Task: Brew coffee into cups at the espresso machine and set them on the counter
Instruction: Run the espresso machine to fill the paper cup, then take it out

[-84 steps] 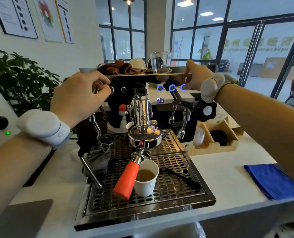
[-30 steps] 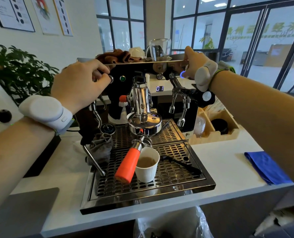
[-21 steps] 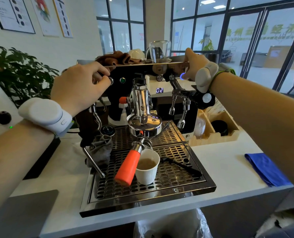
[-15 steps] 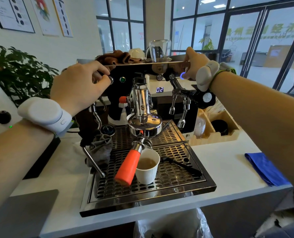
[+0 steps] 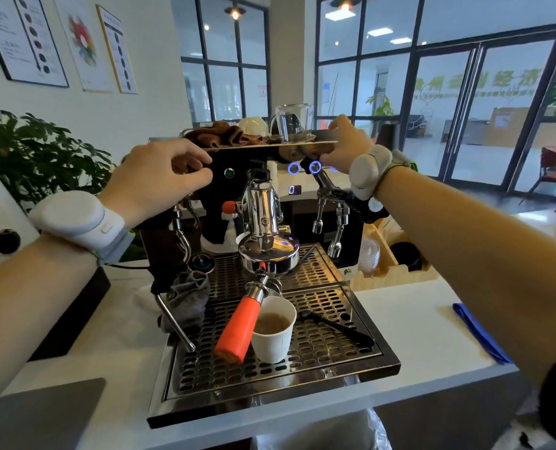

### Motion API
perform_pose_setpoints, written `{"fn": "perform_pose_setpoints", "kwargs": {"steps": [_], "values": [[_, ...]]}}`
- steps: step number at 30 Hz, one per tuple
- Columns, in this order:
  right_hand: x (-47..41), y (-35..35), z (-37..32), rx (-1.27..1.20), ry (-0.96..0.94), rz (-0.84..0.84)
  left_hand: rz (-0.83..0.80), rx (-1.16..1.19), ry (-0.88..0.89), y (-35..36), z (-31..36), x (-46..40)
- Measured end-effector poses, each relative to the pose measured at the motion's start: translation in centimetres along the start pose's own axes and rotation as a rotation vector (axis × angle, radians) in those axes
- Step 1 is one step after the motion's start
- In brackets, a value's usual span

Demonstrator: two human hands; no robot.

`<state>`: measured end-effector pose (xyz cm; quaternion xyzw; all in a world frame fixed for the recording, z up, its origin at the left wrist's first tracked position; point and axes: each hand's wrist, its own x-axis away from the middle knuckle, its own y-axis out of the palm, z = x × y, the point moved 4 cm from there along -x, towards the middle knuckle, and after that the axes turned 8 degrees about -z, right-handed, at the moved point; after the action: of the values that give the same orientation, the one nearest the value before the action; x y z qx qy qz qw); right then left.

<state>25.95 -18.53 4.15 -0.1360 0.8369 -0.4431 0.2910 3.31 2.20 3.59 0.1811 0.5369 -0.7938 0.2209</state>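
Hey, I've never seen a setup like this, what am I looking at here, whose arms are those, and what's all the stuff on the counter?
The camera sits on a person's head, so the arms are their own. The left hand curls round a knob on the front of the espresso machine. The right hand grips the machine's top right corner. A white paper cup holding coffee stands on the metal drip tray, beside the orange portafilter handle. A grey rag lies at the tray's left, and a blue cloth lies on the white counter to the right.
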Motion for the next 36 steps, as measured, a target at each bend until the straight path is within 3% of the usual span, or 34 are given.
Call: {"fn": "perform_pose_setpoints", "kwargs": {"steps": [8, 16, 28, 36], "values": [[3.2, 0.1, -3.6, -0.116, -0.223, -0.005, 0.056, 0.096, 0.088, -0.6, 1.7, 1.0], [8.7, 1.4, -6.5, -0.266, -0.386, -0.017, -0.008, 0.419, 0.174, 2.6, 2.6, 4.4], [16.7, 9.1, -0.3, -0.755, -0.168, -0.008, -0.172, 0.630, -0.100, 10.1, -1.9, 11.4], [20.8, 16.3, 4.4, -0.665, -0.015, -0.206, -0.261, 0.777, -0.273, 14.9, -5.7, 14.6]]}}
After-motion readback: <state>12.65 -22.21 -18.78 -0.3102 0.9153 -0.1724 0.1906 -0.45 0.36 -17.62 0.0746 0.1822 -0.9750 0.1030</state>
